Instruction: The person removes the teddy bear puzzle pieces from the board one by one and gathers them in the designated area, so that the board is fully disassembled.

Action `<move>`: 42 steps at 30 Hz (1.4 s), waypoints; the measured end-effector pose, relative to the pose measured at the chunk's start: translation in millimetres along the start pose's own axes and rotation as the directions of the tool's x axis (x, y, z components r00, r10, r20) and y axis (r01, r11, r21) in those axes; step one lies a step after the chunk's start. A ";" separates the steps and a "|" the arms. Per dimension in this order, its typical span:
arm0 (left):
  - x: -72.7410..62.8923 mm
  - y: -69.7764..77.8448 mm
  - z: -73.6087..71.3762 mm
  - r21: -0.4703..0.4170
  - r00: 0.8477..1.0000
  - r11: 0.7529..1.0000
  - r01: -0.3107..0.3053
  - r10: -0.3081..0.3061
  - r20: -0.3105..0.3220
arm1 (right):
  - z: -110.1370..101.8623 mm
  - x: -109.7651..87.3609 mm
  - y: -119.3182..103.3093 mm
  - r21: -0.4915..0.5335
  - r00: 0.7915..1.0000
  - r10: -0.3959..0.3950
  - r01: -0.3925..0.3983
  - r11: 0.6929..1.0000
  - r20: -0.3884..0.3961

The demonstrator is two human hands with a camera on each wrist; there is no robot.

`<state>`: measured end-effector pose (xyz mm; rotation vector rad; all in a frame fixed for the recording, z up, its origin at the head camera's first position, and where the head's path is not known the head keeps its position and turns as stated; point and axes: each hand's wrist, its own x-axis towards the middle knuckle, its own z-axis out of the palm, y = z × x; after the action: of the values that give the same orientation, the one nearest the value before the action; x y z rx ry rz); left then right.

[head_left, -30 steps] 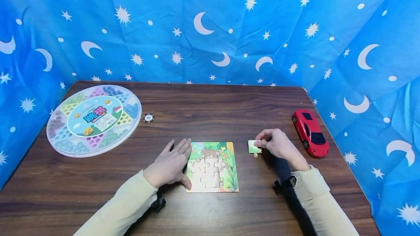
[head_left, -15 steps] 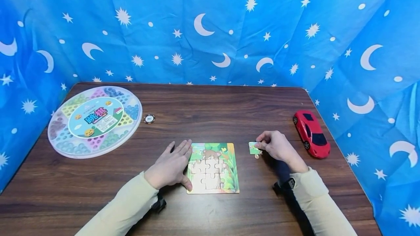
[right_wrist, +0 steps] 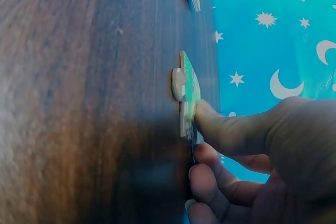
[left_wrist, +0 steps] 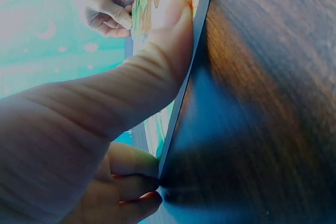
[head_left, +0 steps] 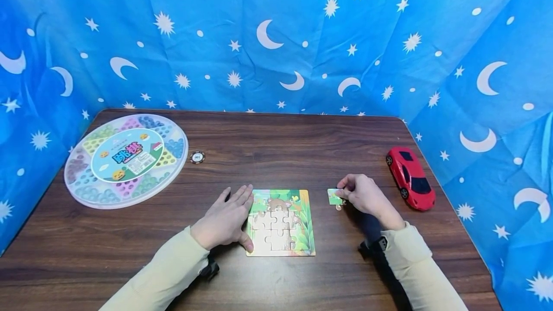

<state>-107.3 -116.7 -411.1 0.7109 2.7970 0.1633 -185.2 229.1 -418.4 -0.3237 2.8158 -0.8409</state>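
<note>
My left hand rests at the left edge of a square jigsaw puzzle on the table. Its fingers are stretched along that edge, and the thumb lies on the near left corner in the left wrist view. Interlocked pieces form an animal picture within a green and orange border; glare hides some detail. Right of the puzzle, my right hand pinches a small green puzzle piece between thumb and fingers. In the right wrist view, the puzzle piece stands tilted close to the tabletop, its rounded knob showing.
A round Chinese checkers box sits at the back left, with a poker chip beside it. A red toy car stands right of my right hand. Blue star-and-moon cloth hangs behind the wooden table.
White glare on the held puzzle piece has faded to green, as if its tilt changed slightly. Both hands and the jigsaw stay in place; the head view shifts a little.
</note>
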 end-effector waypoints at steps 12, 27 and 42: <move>-0.3 0.1 0.7 0.011 1.000 1.000 0.000 0.000 -0.008 | 2.2 -0.9 -5.0 -0.049 0.999 0.044 -0.045 0.998 -0.009; 0.4 0.9 1.6 0.028 1.000 1.000 0.006 -0.006 0.002 | 12.1 -6.7 -48.1 -0.008 0.988 -0.125 0.125 0.992 -0.090; 0.0 0.6 1.9 0.023 1.000 1.000 0.007 -0.007 -0.015 | 54.9 -6.6 -105.2 -0.127 0.944 -0.299 0.317 0.940 0.141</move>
<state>-106.5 -116.0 -412.8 0.7084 2.8193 0.1355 -149.6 116.6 -404.2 -0.8292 2.7581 -0.6407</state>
